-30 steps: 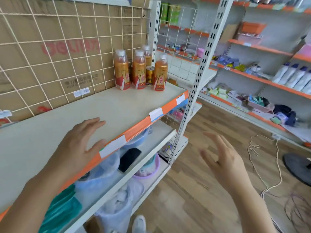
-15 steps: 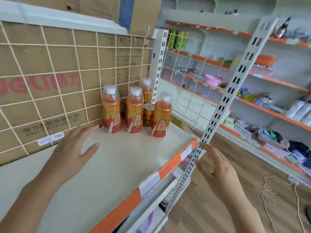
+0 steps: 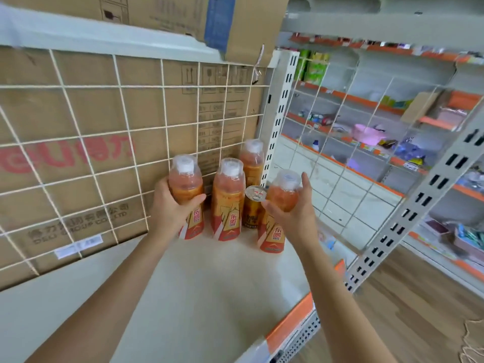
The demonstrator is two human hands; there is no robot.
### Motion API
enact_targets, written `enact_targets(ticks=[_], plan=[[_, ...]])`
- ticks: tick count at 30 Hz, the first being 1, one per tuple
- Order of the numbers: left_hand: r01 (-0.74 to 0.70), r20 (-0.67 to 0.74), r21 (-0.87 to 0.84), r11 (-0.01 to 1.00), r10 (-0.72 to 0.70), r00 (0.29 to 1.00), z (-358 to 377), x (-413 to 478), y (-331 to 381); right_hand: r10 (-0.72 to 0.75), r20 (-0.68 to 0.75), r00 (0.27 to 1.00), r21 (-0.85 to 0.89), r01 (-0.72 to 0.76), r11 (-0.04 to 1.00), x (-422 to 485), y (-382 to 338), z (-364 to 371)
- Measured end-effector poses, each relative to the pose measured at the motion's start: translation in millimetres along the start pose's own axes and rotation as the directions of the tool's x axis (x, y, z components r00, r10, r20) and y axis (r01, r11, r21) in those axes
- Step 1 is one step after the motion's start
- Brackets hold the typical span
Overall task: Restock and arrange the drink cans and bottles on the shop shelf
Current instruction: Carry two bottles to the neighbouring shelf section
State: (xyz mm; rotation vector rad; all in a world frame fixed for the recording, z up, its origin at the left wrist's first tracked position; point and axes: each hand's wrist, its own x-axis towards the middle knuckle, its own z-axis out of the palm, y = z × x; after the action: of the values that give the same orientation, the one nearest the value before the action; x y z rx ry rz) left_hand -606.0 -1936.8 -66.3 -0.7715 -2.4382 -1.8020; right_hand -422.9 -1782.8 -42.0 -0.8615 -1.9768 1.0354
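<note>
Several orange drink bottles with clear caps stand at the back right corner of the cream shelf (image 3: 209,297). My left hand (image 3: 170,208) is wrapped around the leftmost bottle (image 3: 186,184). My right hand (image 3: 293,208) grips the front right bottle (image 3: 284,195) near its shoulder. Between them stand a middle bottle (image 3: 227,200) and a gold can (image 3: 253,210) with a silver top. A rear bottle (image 3: 252,161) stands against the wire grid.
A wire grid (image 3: 104,153) backed by cardboard boxes closes the rear of the shelf. A perforated white upright (image 3: 280,113) and a side grid bound the right end. The shelf's orange front edge (image 3: 290,323) runs at lower right. Stocked shelves line the aisle beyond.
Both hands have reached forward from open above the shelf and closed on bottles: the left on the leftmost one, the right on the front right one. The camera has moved closer.
</note>
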Motion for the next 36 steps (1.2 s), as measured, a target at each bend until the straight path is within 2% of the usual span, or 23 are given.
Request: enact_targets(ticks=[3,7,13,18,21,26,31,36], plan=[[0.031,-0.039,-0.011,0.999,-0.032,0.999,8.9,1.2,-3.8,0.066,-0.064,0.996,0.061,-0.062,0.996,5.4,12.9,10.6],[0.017,-0.05,-0.035,0.999,-0.019,0.999,5.0,-5.3,-5.9,0.016,-0.049,0.999,0.073,-0.013,0.997,1.0,19.1,6.7],[0.052,-0.046,-0.076,0.996,-0.056,0.997,-16.1,-50.5,-3.6,-0.056,0.103,0.993,0.097,0.046,0.994,-14.8,11.8,3.7],[0.196,-0.123,-0.072,0.978,-0.204,0.971,-42.2,-95.1,-0.8,-0.104,0.298,0.949,0.17,0.054,0.984,-28.7,0.6,13.3],[0.23,-0.179,-0.069,0.971,-0.239,0.955,-59.7,-122.5,3.3,-0.163,0.433,0.886,0.229,0.067,0.971,-42.1,-9.6,28.1],[0.261,-0.325,-0.025,0.965,-0.255,0.911,-85.5,-166.3,13.8,-0.272,0.623,0.733,0.357,0.043,0.933,-67.5,-27.9,54.3],[0.304,-0.451,-0.027,0.952,-0.283,0.846,-113.5,-209.8,17.0,-0.371,0.735,0.568,0.435,0.024,0.9,-100.9,-49.5,80.1],[0.36,-0.556,0.007,0.933,-0.295,0.777,-145.1,-248.2,18.0,-0.435,0.787,0.438,0.491,-0.018,0.871,-138.9,-72.8,101.8]])
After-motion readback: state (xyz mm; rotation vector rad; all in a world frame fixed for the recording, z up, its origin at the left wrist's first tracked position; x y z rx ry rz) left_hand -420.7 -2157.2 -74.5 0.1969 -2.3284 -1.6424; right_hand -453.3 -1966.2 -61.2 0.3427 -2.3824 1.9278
